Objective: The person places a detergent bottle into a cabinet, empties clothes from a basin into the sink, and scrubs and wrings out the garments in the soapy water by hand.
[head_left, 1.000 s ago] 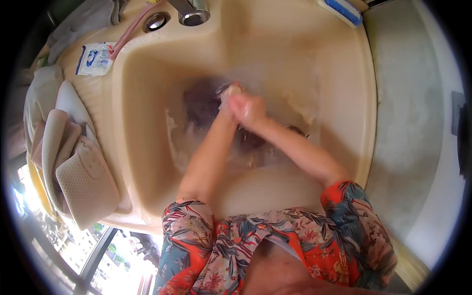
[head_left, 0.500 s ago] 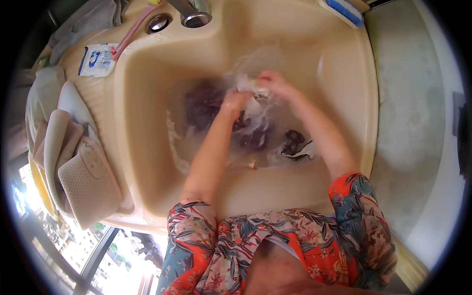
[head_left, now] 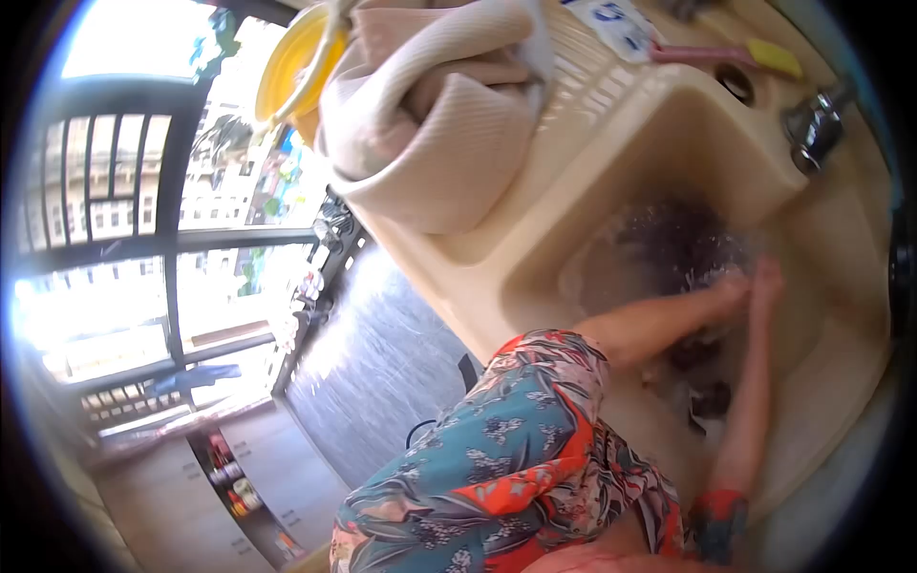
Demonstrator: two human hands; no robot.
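My left hand (head_left: 731,292) and my right hand (head_left: 765,279) are close together over the soapy water in the beige sink (head_left: 535,277). Both look closed, but blur hides their fingers and whatever is between them. Dark purple cloth (head_left: 673,234) lies soaking just beyond my hands. Nearer my body, a smaller dark item with a white edge (head_left: 710,401) sits in the water, beside my right forearm.
A faucet (head_left: 817,129) stands at the sink's far right. On the ribbed ledge are a pink-handled brush (head_left: 707,53), a white-and-blue packet (head_left: 616,27) and a heap of pale textured fabric (head_left: 458,143). A yellow bucket (head_left: 287,67) is behind the heap; windows and cabinets (head_left: 181,477) lie left.
My view has swung left and tilted, so the sink now lies at the right and the room shows. My hands stay close together over the water.
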